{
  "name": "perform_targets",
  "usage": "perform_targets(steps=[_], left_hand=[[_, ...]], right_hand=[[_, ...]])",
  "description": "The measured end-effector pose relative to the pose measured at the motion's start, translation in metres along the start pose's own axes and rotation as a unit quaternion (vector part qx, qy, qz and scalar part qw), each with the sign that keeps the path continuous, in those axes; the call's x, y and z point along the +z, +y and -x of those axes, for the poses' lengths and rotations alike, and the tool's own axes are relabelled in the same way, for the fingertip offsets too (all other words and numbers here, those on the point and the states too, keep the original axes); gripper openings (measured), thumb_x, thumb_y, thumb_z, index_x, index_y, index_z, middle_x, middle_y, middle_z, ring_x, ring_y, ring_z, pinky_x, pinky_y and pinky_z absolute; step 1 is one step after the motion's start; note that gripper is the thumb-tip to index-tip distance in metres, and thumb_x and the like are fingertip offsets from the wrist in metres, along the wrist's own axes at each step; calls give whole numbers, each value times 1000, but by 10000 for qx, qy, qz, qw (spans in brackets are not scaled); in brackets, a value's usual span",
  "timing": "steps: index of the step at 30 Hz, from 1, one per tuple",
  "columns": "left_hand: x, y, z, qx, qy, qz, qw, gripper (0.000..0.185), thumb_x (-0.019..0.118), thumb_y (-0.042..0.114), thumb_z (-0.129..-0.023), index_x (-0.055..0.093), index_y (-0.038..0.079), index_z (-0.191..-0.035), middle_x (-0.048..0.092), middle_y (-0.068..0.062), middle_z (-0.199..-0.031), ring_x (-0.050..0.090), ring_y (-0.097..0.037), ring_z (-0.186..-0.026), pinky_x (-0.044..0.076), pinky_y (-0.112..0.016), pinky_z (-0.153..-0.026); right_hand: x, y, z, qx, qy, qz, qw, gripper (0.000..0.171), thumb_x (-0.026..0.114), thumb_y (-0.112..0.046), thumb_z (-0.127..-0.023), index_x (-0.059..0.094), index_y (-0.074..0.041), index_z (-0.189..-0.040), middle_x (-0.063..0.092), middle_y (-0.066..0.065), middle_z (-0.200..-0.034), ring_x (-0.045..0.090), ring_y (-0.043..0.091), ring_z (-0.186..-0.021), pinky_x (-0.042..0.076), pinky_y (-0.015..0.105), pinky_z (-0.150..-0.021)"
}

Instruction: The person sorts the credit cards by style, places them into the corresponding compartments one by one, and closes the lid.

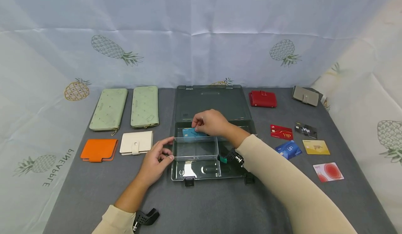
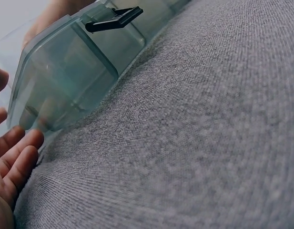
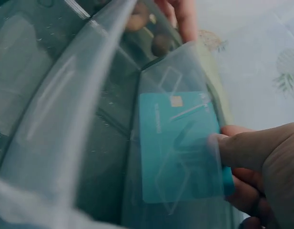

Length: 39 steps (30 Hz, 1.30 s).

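Left of the box (image 1: 201, 173): orange wallet (image 1: 98, 149), two green wallets (image 1: 108, 110) and white wallet (image 1: 129, 143). Rests left hand (image 1: 157, 160) at the box's left wall, thumb and fingers loosely apart, apparently touching it, though hard to make out. With right hand (image 1: 210, 122), pinches blue card (image 1: 189, 133) in the box's rear left, behind a clear divider (image 1: 194, 148). Right of the box: red wallet (image 1: 262, 99) level with the open lid (image 1: 211, 103), then five cards (image 1: 316, 147), with grey wallet (image 1: 305, 96) behind them.
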<state>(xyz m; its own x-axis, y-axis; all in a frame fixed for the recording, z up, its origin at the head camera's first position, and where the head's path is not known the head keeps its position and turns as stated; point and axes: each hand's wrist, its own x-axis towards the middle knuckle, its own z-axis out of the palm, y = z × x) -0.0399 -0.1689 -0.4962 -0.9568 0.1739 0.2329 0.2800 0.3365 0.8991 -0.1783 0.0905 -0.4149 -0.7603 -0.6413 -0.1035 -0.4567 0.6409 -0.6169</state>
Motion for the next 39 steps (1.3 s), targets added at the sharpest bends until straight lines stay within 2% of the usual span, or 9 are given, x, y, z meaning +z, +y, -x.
perform_targets(steps=[7, 13, 21, 29, 36, 39], left_hand=[[0, 1, 0, 54, 20, 21, 10000, 62, 71, -5, -91, 59, 9, -150, 64, -14, -133, 67, -11, -90, 54, -25, -69], [1, 1, 0, 58, 24, -9, 10000, 61, 71, -5, -92, 59, 9, -151, 64, -15, -133, 67, -11, -91, 54, -25, -70], [1, 1, 1, 49, 37, 8, 10000, 62, 71, -5, -92, 59, 11, -151, 64, -14, -133, 67, -10, -92, 54, -26, -70], [2, 1, 0, 82, 59, 37, 9999, 61, 71, -6, -93, 59, 8, -151, 64, -16, -134, 67, -9, -92, 55, -25, -70], [2, 2, 2, 50, 41, 61, 10000, 61, 70, -7, -92, 59, 8, -150, 64, -16, -135, 67, -9, -91, 55, -24, -70], [2, 2, 2, 14, 33, 93, 10000, 61, 70, -7, -92, 59, 8, -150, 64, -16, -134, 67, -9, -91, 55, -24, -70]], right_hand=[[8, 2, 6, -262, 265, 443, 9983, 6, 77, -16, -100, 78, -16, -106, 78, -5, -97, 72, 10, -88, 57, 32, -81], [13, 8, 10, -435, 358, 582, 9967, 17, 82, -22, -97, 79, -17, -113, 79, -4, -108, 72, 15, -100, 57, 34, -88], [10, 18, 18, -841, 422, 24, 9956, 35, 84, -20, -94, 78, -11, -128, 77, 1, -123, 72, 16, -111, 58, 36, -93], [-3, 24, 39, -635, 734, -604, 9934, 41, 86, -19, -93, 76, -10, -132, 74, 3, -131, 67, 24, -121, 57, 47, -91], [-14, 43, 67, -523, 1100, -897, 9885, 42, 87, -19, -92, 76, -11, -132, 72, 1, -132, 63, 26, -126, 53, 55, -103], [-21, 54, 80, -512, 1253, -1027, 9855, 42, 87, -18, -91, 76, -12, -132, 71, 2, -131, 61, 25, -125, 52, 57, -102]])
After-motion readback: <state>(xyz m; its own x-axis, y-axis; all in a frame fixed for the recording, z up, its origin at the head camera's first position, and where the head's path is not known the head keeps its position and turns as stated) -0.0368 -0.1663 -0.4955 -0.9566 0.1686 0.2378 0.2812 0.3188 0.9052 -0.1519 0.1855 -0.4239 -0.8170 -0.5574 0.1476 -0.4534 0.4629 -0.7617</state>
